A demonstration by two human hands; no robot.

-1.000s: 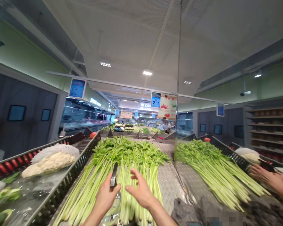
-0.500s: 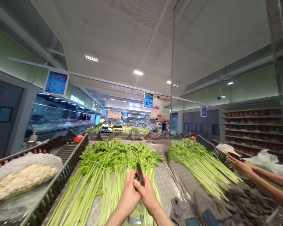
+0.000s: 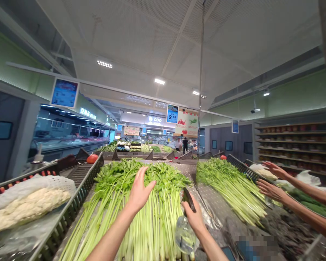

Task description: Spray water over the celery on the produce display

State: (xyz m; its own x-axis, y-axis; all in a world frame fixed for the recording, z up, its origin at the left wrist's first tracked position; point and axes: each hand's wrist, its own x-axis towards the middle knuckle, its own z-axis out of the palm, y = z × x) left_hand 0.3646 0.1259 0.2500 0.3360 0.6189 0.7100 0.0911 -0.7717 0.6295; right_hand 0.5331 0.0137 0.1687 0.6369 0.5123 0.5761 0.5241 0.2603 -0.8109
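Note:
Long green celery (image 3: 152,221) lies in a broad layer on a metal display surface, leaves at the far end and stalks toward me. My left hand (image 3: 140,190) is over the leaves and upper stalks, fingers stretched out and thumb apart, holding nothing. At the right edge of the celery, my right hand (image 3: 193,214) is closed around the neck of a clear spray bottle (image 3: 185,237) with a black head. The bottle's body hangs below the hand, over the stalk ends.
At left, a dark crate (image 3: 62,210) holds a net-wrapped cauliflower (image 3: 29,204). A red tomato (image 3: 92,158) sits behind. The mirror (image 3: 233,90) on the right reflects celery and both hands. Dark cloth (image 3: 285,232) shows at lower right. Price signs (image 3: 172,114) hang overhead; people (image 3: 185,145) stand far back.
My hands have come apart from around the black bottle head. The left has moved up and left, opening over the celery; the right has carried the bottle to the right.

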